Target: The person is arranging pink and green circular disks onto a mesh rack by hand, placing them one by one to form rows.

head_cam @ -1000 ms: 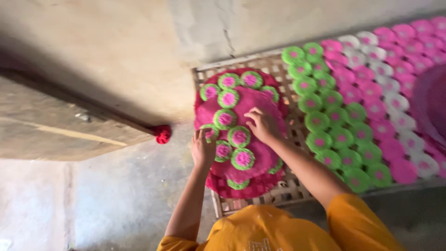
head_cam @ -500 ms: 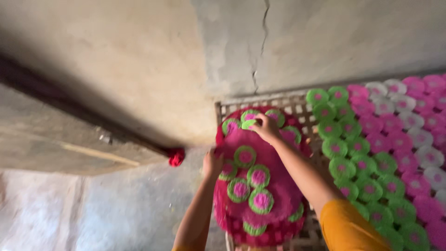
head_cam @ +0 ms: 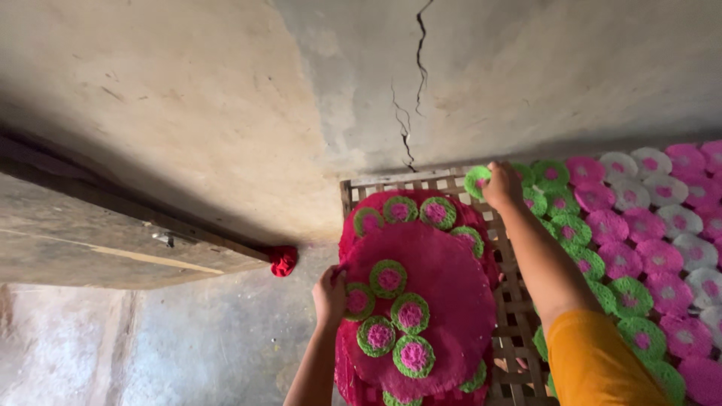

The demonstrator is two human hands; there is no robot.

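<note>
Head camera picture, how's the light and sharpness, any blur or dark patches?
Head view: soft, even daylight with no glare; the cracked wall is sharp. The right hand placing a green disc looks slightly soft, as does the left hand at the red tray. Shadow darkens the floor at lower left.

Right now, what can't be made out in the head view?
- Green disc: mostly covered by the right hand.
- Pink tray: lower end cut by the bottom edge; left rim under the left hand.
- Slatted rack: largely hidden by tray and discs; right end out of view.
</note>
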